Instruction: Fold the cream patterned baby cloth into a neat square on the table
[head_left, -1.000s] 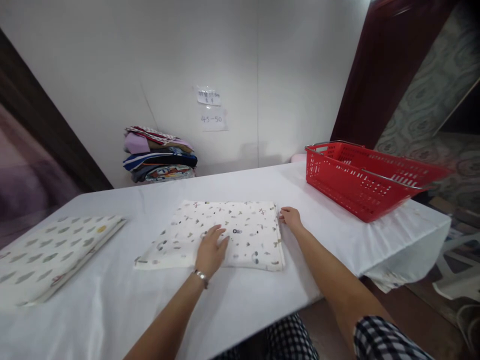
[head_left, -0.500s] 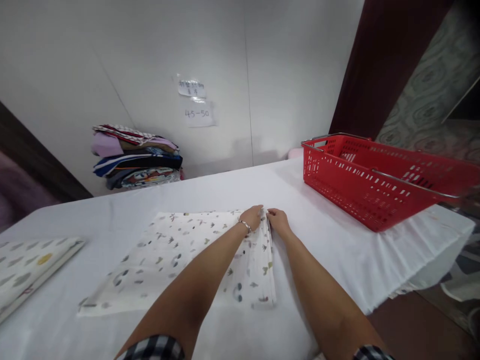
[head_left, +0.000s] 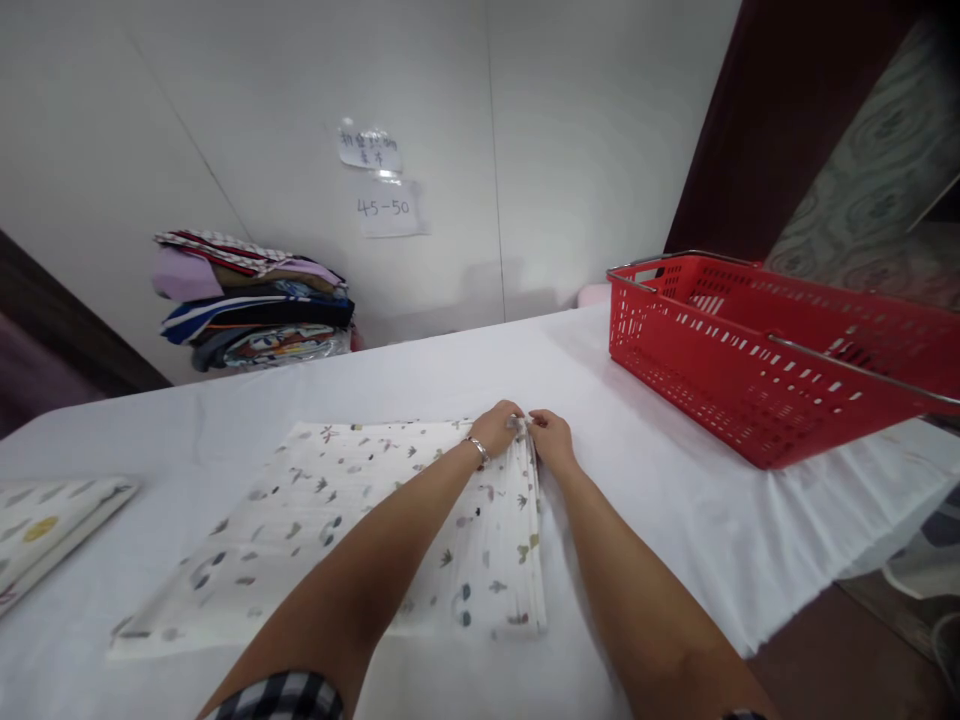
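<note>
A white cloth (head_left: 322, 520) printed with small rainbows, leaves and other motifs lies folded in layers on the white-covered table (head_left: 645, 560). At its far right corner, my left hand (head_left: 496, 428), with a silver bracelet at the wrist, pinches the cloth's edge. Just beside it, the fingers of my right hand (head_left: 551, 436) are closed on the same corner from the right. Between the two hands the fabric is slightly bunched up. My left forearm covers part of the cloth's middle.
A red plastic basket (head_left: 690, 375) with metal handles stands at the table's right end. Folded fabrics (head_left: 255, 300) are stacked by the wall at the back left. Another folded printed cloth (head_left: 52, 530) lies at the left edge. Paper signs (head_left: 390, 208) hang on the wall.
The view has shifted slightly, so most things sit a little differently in the frame. Both hands stay at the cloth's far right corner, where the fabric is now a bit more gathered up.
</note>
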